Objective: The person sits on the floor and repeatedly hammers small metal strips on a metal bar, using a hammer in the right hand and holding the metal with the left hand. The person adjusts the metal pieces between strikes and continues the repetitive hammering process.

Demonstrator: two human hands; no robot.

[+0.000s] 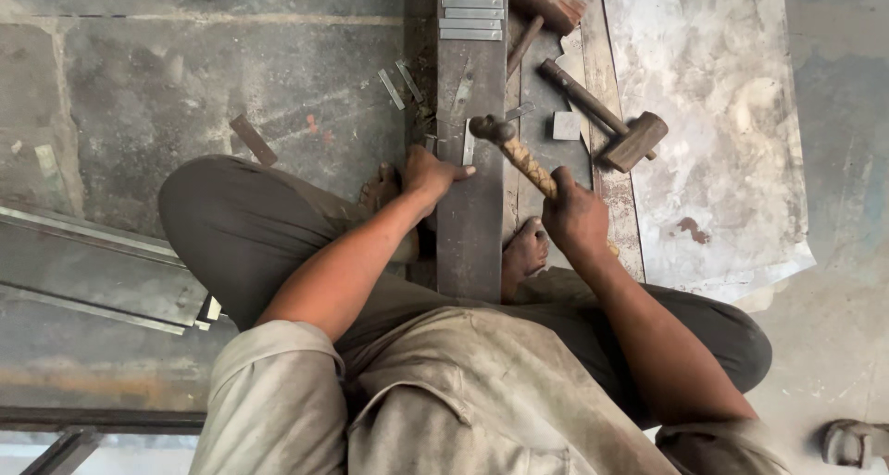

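I sit on the floor astride a long dark steel beam that runs away from me. My right hand grips the wrapped handle of a hammer, whose head hovers over the beam's right edge. My left hand rests on the beam's left edge, fingers pressing a small metal strip flat on it. My bare feet sit on either side of the beam.
Several cut metal strips lie stacked at the beam's far end. Two wooden mallets rest on a large worn metal sheet to the right. Loose strips and long flat bars lie on the concrete floor at left.
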